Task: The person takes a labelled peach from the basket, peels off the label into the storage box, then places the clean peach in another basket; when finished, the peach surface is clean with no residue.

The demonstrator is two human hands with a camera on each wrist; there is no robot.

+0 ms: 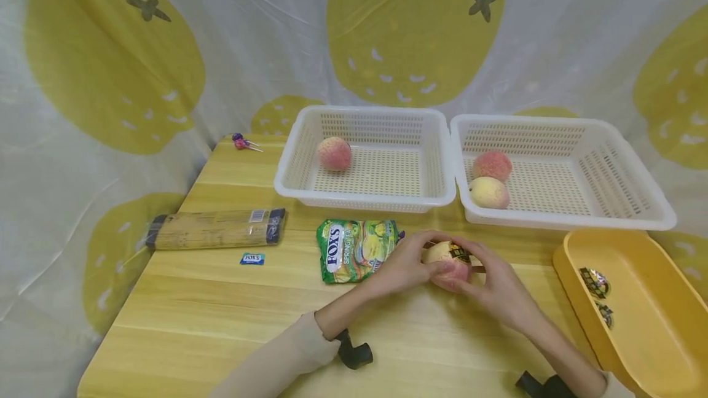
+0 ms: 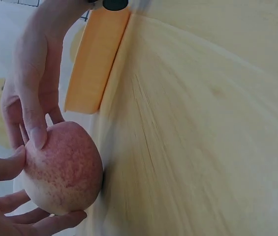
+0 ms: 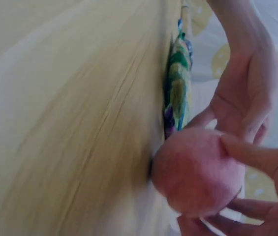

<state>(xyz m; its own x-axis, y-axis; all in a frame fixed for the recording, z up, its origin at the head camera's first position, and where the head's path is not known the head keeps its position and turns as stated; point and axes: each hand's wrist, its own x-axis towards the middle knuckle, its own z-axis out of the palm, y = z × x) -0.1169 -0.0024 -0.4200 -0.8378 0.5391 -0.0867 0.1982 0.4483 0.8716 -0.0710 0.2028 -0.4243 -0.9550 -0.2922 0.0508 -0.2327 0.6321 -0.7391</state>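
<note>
Both hands hold a pink and pale-yellow peach [image 1: 447, 268] low over the wooden table. My left hand [image 1: 406, 268] grips its left side with thumb and fingers, while my right hand [image 1: 502, 286] grips the other side. A dark label [image 1: 459, 253] sits on top of the peach near the right fingers. In the left wrist view the reddish side of the peach [image 2: 67, 167] faces the camera, fingertips on it from both hands. The right wrist view shows the peach [image 3: 198, 172] with the right thumb pressed along its upper side.
A green FOX'S candy bag [image 1: 359, 250] lies left of the hands. Behind stand two white baskets [image 1: 365, 202] [image 1: 570, 221] containing peaches. An orange bin [image 1: 658, 312] with two dark labels stands right. Farther left lie a bundle of sticks [image 1: 218, 230], a blue wrapper [image 1: 252, 258] and lollipops [image 1: 241, 142].
</note>
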